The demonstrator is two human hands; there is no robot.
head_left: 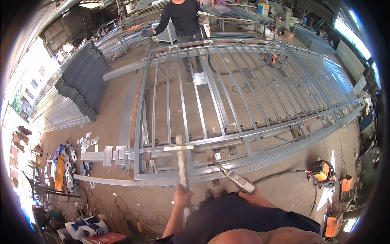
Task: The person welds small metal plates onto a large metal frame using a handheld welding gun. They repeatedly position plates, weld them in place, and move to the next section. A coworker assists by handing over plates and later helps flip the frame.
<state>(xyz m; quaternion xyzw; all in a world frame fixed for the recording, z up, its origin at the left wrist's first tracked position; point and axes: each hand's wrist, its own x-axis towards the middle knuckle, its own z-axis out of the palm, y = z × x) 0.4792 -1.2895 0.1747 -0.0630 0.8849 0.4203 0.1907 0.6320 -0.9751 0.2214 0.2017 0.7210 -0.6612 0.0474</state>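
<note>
My left hand point(184, 197) is wrapped round a long pale bar point(183, 171) with a short crosspiece near its far end. That end lies over the lower rail of a large metal frame with many parallel bars point(215, 140). To the right, my right hand point(252, 197) grips a grey welding torch point(239, 181), partly hidden behind its body. Its thin nozzle points up and left toward the frame's near rails. A dark cable runs from near my right hand to an orange and black machine point(323, 171) on the floor.
A person in a dark top point(179, 18) stands beyond the frame. Stacked corrugated metal sheets point(77, 87) stand at the left, with scraps and rags point(65, 166) nearer. Loose cables point(132, 217) lie at lower left. An orange box point(334, 225) sits at lower right.
</note>
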